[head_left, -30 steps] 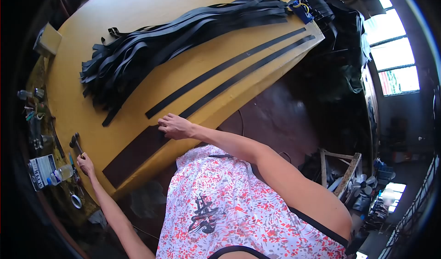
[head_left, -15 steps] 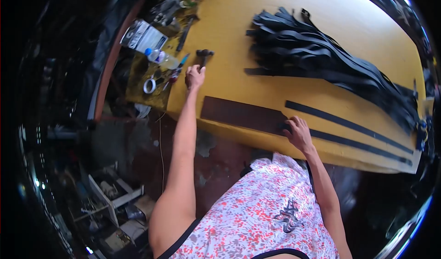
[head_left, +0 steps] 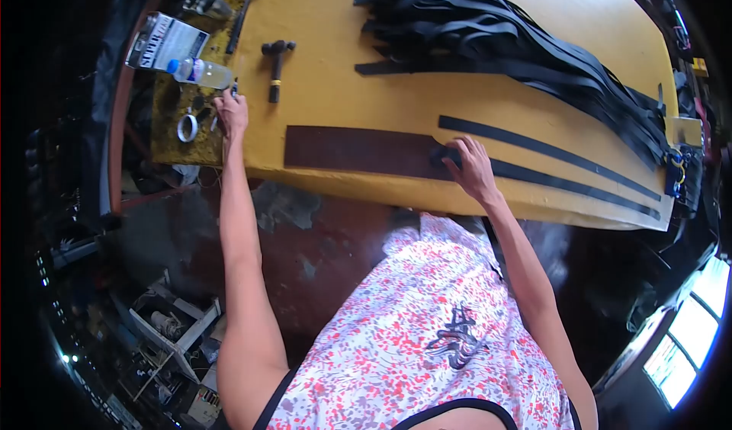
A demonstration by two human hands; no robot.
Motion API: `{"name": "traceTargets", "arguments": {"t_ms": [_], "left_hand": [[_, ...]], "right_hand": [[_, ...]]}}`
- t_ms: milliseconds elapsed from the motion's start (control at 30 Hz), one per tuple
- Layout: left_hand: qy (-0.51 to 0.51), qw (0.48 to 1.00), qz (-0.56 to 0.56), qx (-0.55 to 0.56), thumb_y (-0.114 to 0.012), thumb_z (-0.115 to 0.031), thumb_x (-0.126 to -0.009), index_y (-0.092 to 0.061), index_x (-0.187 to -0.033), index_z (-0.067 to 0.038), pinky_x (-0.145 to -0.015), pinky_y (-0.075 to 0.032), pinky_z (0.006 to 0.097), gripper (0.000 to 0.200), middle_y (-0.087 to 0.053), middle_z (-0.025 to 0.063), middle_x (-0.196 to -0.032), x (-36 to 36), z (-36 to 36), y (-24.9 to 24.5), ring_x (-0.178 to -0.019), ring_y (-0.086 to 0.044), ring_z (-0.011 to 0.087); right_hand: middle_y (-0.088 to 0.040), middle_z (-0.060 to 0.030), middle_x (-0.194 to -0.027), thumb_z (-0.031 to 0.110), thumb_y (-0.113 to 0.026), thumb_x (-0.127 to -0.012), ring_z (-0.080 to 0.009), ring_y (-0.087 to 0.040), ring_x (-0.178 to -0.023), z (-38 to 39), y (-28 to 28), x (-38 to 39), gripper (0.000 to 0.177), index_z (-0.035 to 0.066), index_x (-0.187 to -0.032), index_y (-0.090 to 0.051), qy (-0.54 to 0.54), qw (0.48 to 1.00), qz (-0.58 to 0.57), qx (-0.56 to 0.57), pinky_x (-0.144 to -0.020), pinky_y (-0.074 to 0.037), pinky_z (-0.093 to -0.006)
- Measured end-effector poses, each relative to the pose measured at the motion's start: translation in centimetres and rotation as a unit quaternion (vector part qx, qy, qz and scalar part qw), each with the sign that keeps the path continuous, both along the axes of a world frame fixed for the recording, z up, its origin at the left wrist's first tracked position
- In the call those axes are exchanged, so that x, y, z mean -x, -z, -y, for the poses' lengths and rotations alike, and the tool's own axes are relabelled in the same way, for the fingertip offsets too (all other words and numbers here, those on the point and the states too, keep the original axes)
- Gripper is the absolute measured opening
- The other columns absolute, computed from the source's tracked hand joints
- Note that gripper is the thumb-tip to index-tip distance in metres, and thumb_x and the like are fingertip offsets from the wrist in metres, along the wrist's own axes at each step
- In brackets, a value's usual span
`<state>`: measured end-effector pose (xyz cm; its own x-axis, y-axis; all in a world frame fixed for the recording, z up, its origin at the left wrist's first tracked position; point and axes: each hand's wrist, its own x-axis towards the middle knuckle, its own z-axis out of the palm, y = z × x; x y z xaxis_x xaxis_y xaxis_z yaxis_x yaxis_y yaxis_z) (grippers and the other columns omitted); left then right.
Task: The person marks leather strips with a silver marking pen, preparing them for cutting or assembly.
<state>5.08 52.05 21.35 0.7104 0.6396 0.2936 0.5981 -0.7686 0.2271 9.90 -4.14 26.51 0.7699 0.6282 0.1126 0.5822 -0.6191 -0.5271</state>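
Observation:
My left hand [head_left: 232, 113] is at the left edge of the yellow tabletop, its fingers closed on a small tool whose kind is unclear. A hammer [head_left: 276, 72] lies to the right of that hand. My right hand [head_left: 472, 165] rests at the right end of a dark brown flat piece [head_left: 358, 150], its fingers curled round a small dark object that I cannot make out. From there a black strip [head_left: 564, 186] runs right, with another black strip [head_left: 534, 151] lying behind it.
A large bundle of black strips [head_left: 488, 37] covers the back right of the yellow table [head_left: 320, 87]. At the left stand or lie a bottle [head_left: 201, 72], a labelled can [head_left: 169, 43], a white ring [head_left: 187, 127] and a long dark tool [head_left: 241, 23].
The view has shifted, so the table appears further left and higher. My left hand has moved from beside the hammer handle to the tools at the left edge. My right hand stays at the brown piece.

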Motion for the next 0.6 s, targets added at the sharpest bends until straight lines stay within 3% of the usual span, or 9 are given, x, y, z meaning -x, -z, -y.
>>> {"name": "traceTargets", "arguments": {"t_ms": [67,133,167,233,267,333,367,467,600], "left_hand": [[-0.001,1.000,0.014,-0.009,-0.051,-0.025,-0.089,-0.056,-0.106,-0.008,-0.064,-0.048,0.0418,0.025,-0.057,0.0162,-0.086,1.7,4.4,-3.4,-0.075,-0.060,0.0295],[0.001,0.946,0.078,0.314,-0.048,-0.026,-0.095,-0.057,-0.101,-0.005,-0.049,-0.045,0.0319,0.023,-0.056,0.0090,-0.066,4.1,11.3,-7.2,-0.055,-0.057,0.0179],[0.054,0.923,0.136,0.356,-0.046,-0.026,-0.096,-0.057,-0.094,-0.004,-0.042,-0.038,0.0285,0.024,-0.051,0.0038,-0.053,5.4,15.2,-8.1,-0.041,-0.049,0.0134],[0.048,0.859,0.121,0.495,-0.047,-0.020,-0.097,-0.059,-0.110,-0.004,-0.041,-0.037,0.0209,0.024,-0.053,0.0000,-0.061,7.7,22.6,-10.1,-0.049,-0.050,0.0048],[0.052,0.852,0.117,0.509,-0.051,-0.013,-0.094,-0.058,-0.115,-0.002,-0.043,-0.040,0.0205,0.025,-0.057,0.0022,-0.075,8.5,25.8,-10.4,-0.052,-0.052,0.0052],[0.095,0.871,0.118,0.466,-0.059,-0.007,-0.088,-0.063,-0.106,0.001,-0.049,-0.045,0.0220,0.020,-0.057,0.0064,-0.091,9.4,30.3,-10.7,-0.058,-0.054,0.0081],[0.123,0.905,0.110,0.393,-0.061,-0.007,-0.085,-0.064,-0.104,-0.001,-0.055,-0.047,0.0266,0.021,-0.058,0.0086,-0.089,9.6,31.4,-9.9,-0.065,-0.057,0.0127],[0.131,0.934,0.110,0.315,-0.067,-0.013,-0.082,-0.064,-0.103,-0.002,-0.064,-0.048,0.0336,0.024,-0.058,0.0111,-0.090,9.4,34.0,-10.0,-0.071,-0.058,0.0218],[0.129,0.949,0.127,0.256,-0.077,-0.020,-0.076,-0.060,-0.111,-0.003,-0.066,-0.050,0.0322,0.042,-0.059,0.0104,-0.092,8.7,35.5,-10.4,-0.080,-0.059,0.0205]], "right_hand": [[-0.056,-0.0106,-0.101,0.017,-0.068,-0.079,-0.0305,-0.053,-0.097,-0.1,0.4,0.0,0.030,0.006,-0.105,-0.056,0.002,1.000,0.000,0.001,-0.083,-0.041,-0.0398],[-0.057,-0.0094,-0.101,0.015,-0.068,-0.079,-0.0295,-0.053,-0.096,-0.1,0.7,0.1,0.028,0.008,-0.104,-0.057,0.015,1.000,0.010,-0.001,-0.083,-0.041,-0.0393],[-0.057,-0.0094,-0.101,0.015,-0.068,-0.079,-0.0295,-0.053,-0.096,0.0,1.0,0.2,0.028,0.008,-0.104,-0.057,0.015,1.000,0.006,0.004,-0.083,-0.041,-0.0393],[-0.057,-0.0085,-0.102,0.014,-0.067,-0.079,-0.0285,-0.054,-0.095,0.4,1.6,0.4,0.026,0.010,-0.103,-0.058,0.009,1.000,0.006,-0.009,-0.083,-0.042,-0.0389],[-0.057,-0.0075,-0.102,0.012,-0.067,-0.079,-0.0280,-0.054,-0.095,0.4,1.5,0.5,0.021,0.011,-0.099,-0.060,0.011,1.000,0.003,-0.023,-0.084,-0.042,-0.0386],[-0.057,-0.0073,-0.101,0.011,-0.066,-0.079,-0.0281,-0.054,-0.095,0.7,1.7,0.6,0.019,0.011,-0.097,-0.061,-0.002,0.999,0.012,-0.035,-0.084,-0.042,-0.0385],[-0.057,-0.0071,-0.101,0.011,-0.066,-0.079,-0.0283,-0.054,-0.094,0.9,1.8,0.5,0.017,0.011,-0.095,-0.062,-0.010,0.998,0.024,-0.049,-0.084,-0.042,-0.0385],[-0.058,-0.0078,-0.101,0.008,-0.066,-0.078,-0.0288,-0.055,-0.093,1.2,1.9,0.4,0.015,0.009,-0.092,-0.062,-0.012,0.997,0.021,-0.066,-0.082,-0.043,-0.0379],[-0.058,-0.0089,-0.100,0.010,-0.065,-0.079,-0.0296,-0.054,-0.095,1.4,2.8,0.2,0.019,0.010,-0.099,-0.063,-0.002,0.998,0.005,-0.068,-0.085,-0.042,-0.0398]]}}
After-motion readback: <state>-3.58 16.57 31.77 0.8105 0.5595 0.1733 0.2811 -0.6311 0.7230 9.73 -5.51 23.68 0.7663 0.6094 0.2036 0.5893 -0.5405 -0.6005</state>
